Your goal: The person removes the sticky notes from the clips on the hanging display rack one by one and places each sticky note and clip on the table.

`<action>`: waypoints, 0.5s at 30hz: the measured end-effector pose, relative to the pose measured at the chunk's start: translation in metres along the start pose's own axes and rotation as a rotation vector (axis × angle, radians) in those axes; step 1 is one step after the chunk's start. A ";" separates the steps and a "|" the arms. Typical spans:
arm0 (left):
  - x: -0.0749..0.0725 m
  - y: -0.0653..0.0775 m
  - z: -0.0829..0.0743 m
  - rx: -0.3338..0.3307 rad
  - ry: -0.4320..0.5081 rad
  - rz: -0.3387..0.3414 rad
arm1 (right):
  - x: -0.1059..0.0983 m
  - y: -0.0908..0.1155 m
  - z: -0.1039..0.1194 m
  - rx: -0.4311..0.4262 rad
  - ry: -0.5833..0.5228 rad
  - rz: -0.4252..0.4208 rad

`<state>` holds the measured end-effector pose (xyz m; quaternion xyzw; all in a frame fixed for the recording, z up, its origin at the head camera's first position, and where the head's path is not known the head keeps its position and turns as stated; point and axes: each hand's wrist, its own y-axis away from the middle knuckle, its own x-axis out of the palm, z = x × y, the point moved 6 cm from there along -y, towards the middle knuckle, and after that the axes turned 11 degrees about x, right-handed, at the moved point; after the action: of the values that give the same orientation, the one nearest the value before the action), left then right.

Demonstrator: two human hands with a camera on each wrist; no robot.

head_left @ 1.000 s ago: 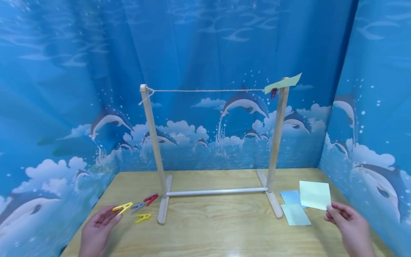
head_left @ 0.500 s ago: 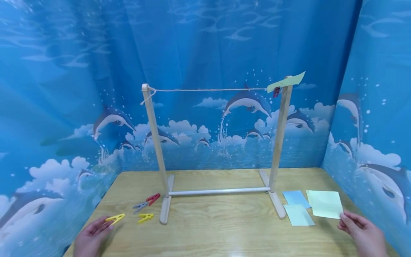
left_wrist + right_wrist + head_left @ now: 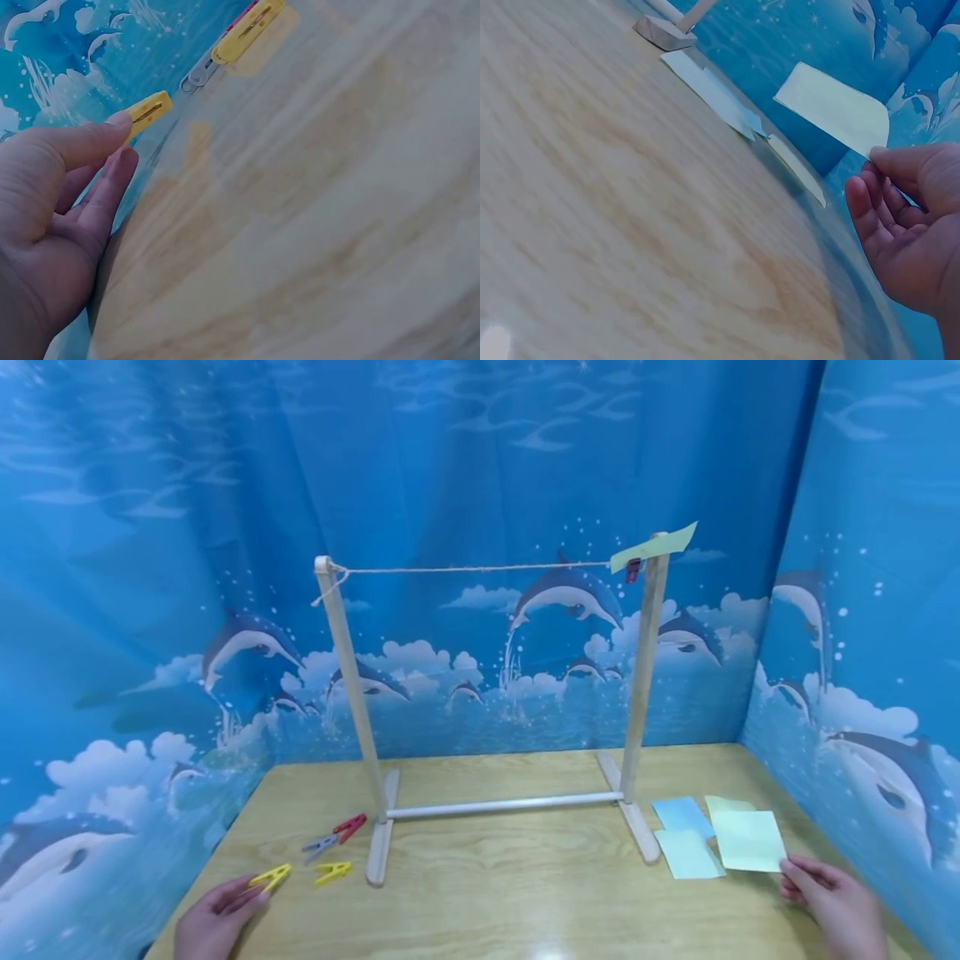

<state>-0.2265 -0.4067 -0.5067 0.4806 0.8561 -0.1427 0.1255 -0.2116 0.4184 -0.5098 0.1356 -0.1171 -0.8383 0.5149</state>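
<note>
My left hand [image 3: 217, 917] pinches a yellow clothespin [image 3: 272, 877] between thumb and fingers at the left of the table. In the left wrist view this clothespin [image 3: 152, 111] sticks out past the thumb tip. At the right, my right hand [image 3: 832, 897] pinches a pale green square paper note [image 3: 750, 842] by its lower right corner. The right wrist view shows that note [image 3: 832, 105] raised above the table, slightly bent. Under it in the head view lie a yellowish note [image 3: 726, 803], a blue note [image 3: 682, 816] and a pale green note [image 3: 688, 855], partly overlapping.
A wooden stand [image 3: 348, 677] with a string [image 3: 480, 568] along its top stands mid-table. A red clothespin [image 3: 633, 571] holds a yellow-green note [image 3: 660, 547] at the string's right end. Yellow [image 3: 332, 872], grey [image 3: 321, 846] and red [image 3: 350, 827] clothespins lie near the left foot.
My left hand has moved left and down, away from the loose clothespins, still holding the yellow one. My right hand has lowered the pale green note, and a yellowish note shows behind it.
</note>
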 end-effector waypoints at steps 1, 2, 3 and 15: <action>0.001 0.000 -0.001 0.015 -0.026 0.006 | 0.000 -0.001 0.000 -0.012 0.016 0.010; 0.001 0.000 -0.002 0.021 -0.049 0.013 | 0.000 -0.003 0.000 -0.017 0.037 0.009; 0.002 0.000 -0.003 0.029 -0.060 0.020 | -0.001 -0.005 0.000 -0.019 0.061 0.000; 0.004 -0.002 -0.004 0.062 -0.207 0.159 | 0.000 -0.009 -0.009 -0.062 0.522 -0.243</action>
<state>-0.2300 -0.4031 -0.5043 0.5333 0.7929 -0.2076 0.2093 -0.2158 0.4222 -0.5213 0.3443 0.0621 -0.8338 0.4271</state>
